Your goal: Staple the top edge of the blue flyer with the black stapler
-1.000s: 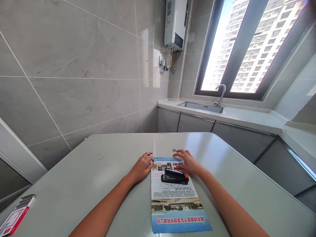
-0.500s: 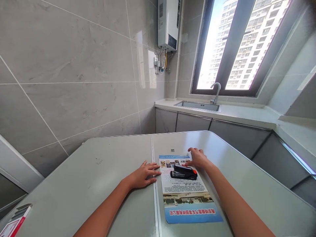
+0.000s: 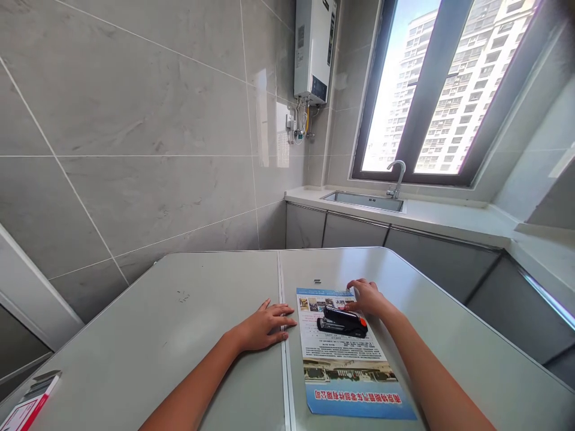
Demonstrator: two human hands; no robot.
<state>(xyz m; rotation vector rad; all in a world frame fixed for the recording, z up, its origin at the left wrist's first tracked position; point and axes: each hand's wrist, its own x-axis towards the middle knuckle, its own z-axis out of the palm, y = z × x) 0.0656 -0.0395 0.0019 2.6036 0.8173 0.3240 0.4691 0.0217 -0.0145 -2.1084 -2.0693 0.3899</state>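
A printed sheet (image 3: 353, 404) with blue bands, photos and text lies flat on the table, its lettering upside down from my side. On its upper half rests a black stapler (image 3: 342, 323) with an orange-red part at its right end. My left hand (image 3: 265, 326) lies flat across the table seam, fingers spread, fingertips close to the sheet's left edge. My right hand (image 3: 368, 297) is at the sheet's upper right corner, its fingers bent and its thumb apart from them, just beyond the stapler. Beyond the sheet's top edge sits a small grey staple strip (image 3: 317, 281).
The pale table (image 3: 135, 353) has a seam running away from me. A red and white box (image 3: 33, 407) lies at the near left edge. Behind are a counter with a sink (image 3: 363, 200) and faucet (image 3: 396, 178), and a wall-mounted water heater (image 3: 313, 54).
The whole view has shifted slightly, so everything appears a little lower and mostly further right. Both hands, the sheet and the stapler keep about the same places relative to each other.
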